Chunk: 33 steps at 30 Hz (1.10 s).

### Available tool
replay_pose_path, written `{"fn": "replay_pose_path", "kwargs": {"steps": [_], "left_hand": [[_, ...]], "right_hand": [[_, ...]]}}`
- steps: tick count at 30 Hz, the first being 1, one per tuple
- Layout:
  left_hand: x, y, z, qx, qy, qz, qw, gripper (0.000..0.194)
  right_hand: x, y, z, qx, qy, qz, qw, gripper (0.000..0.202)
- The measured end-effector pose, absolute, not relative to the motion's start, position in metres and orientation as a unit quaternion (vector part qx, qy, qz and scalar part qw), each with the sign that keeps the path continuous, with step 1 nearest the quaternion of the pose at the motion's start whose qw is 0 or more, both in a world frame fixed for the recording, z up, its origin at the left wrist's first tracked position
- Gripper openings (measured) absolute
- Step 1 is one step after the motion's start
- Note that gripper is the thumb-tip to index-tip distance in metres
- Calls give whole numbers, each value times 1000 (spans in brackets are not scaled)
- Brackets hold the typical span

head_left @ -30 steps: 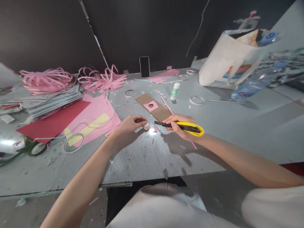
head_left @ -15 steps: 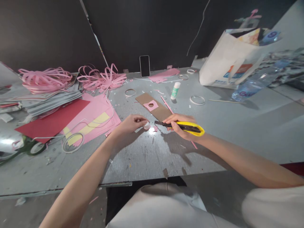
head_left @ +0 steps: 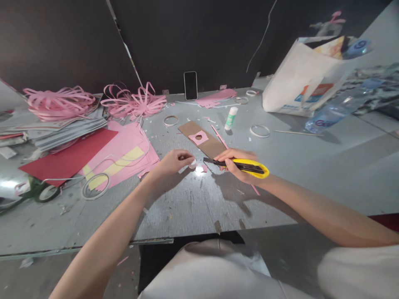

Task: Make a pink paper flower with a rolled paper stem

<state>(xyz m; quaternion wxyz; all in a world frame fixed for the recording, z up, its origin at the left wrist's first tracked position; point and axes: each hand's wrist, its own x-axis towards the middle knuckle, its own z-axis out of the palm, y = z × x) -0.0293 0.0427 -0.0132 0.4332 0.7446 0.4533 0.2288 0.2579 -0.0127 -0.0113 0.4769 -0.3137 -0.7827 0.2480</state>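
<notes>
My right hand [head_left: 238,166] is wrapped round a yellow and black utility knife [head_left: 249,167], its blade pointing left. Left of the blade, my left hand [head_left: 179,161] pinches a small whitish round piece [head_left: 193,163] just above the table. Close to it lies a small pink scrap [head_left: 204,168]. Beyond the hands is a brown cardboard strip [head_left: 186,129] with a pink paper piece [head_left: 203,136] on it that has a round hole. A thin pink strip [head_left: 218,135] runs beside the cardboard and passes under my right hand.
A glue stick [head_left: 230,118] stands behind my right hand. Pink and red paper [head_left: 71,157], scissors [head_left: 42,192] and pink ribbon bundles [head_left: 59,104] lie left. A phone [head_left: 190,86] leans at the back. A white bag [head_left: 293,83] and bottle [head_left: 339,110] are right.
The view has shifted very slightly. The small round piece at my left fingertips looks tilted a little differently. Both hands otherwise keep their places and holds.
</notes>
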Motion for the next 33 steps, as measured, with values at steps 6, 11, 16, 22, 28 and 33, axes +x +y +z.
{"fn": "replay_pose_path", "kwargs": {"steps": [6, 11, 16, 22, 28, 33], "left_hand": [[-28, 41, -12, 748, 465, 218, 420, 25], [-28, 38, -8, 751, 471, 205, 414, 27], [-27, 38, -8, 758, 474, 205, 399, 26], [-25, 36, -9, 770, 476, 206, 371, 27], [-24, 35, -7, 774, 477, 209, 360, 25], [-26, 36, -8, 779, 466, 211, 362, 25]], "right_hand": [[259, -12, -12, -316, -784, 253, 470, 22], [260, -12, -12, -314, -783, 252, 474, 22], [260, -13, -12, -319, -784, 253, 470, 21], [259, -13, -12, -318, -780, 265, 470, 22], [260, -12, -12, -313, -784, 255, 472, 21], [260, -13, -11, -316, -786, 248, 470, 22]]}}
